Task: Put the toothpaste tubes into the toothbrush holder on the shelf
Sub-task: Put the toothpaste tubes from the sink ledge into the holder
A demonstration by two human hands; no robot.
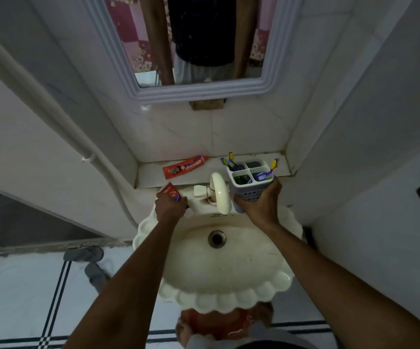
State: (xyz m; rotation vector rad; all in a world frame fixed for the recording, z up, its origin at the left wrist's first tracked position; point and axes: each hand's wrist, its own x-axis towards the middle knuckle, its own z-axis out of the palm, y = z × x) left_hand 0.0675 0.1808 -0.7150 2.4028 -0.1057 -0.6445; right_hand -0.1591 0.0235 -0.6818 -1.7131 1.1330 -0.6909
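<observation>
Red toothpaste tube (170, 192) gripped in left hand (170, 206) — right hand (259, 204) grasps toothbrush holder (250, 183).

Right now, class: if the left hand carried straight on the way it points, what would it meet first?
The left hand, holding a red toothpaste tube, points up toward the shelf. It would likely meet the shelf's front edge first, then the orange toothpaste tube; depth is uncertain.

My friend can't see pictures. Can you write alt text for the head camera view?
Above a cream sink, the right hand holds a toothbrush holder while the left hand holds a red toothpaste tube. Another orange tube lies on the shelf.
</observation>
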